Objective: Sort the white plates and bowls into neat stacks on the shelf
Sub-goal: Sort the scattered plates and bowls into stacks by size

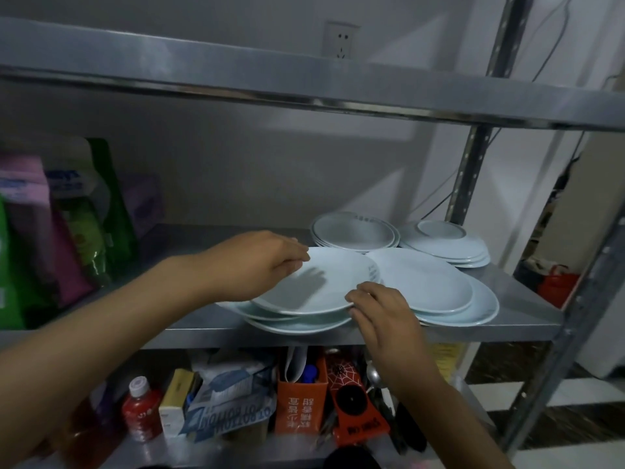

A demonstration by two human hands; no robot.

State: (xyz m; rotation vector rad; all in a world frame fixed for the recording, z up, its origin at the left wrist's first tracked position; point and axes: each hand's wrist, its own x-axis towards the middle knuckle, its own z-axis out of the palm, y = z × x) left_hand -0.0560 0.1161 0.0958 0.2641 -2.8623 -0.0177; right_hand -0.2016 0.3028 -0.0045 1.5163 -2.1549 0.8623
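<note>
Right hand [378, 311] is pinching the near-right rim of the top plate [314, 282], thumb on the upper face, fingers curled under the edge. Left hand [257, 262] is gripping the same plate at its far-left rim, fingers bent over the lip. Both hands are holding that one plate, level or slightly tilted, just above or resting on the front-left stack [291, 321]; cannot tell if it is touching.

Front-left stack is sitting untidy, plates offset, its lowest plate overhanging the front edge of the shelf [189, 330]. Just beside it to the right, a front-right stack [439, 289] of shallow white plates is lying with the top one shifted left of the one below, close to the shelf's front-right corner.

Behind these, a back-left stack [355, 231] of rimmed bowls or deep plates is sitting nested. Back-right stack [453, 247] is fanning out, with a smaller dish [439, 229] on top, near the right upright [468, 177].

Left half of the shelf is showing bare metal between the plates and the coloured packets [67, 218] at the far left. Lower shelf is holding an orange box [301, 401] and a red bottle [140, 412].
</note>
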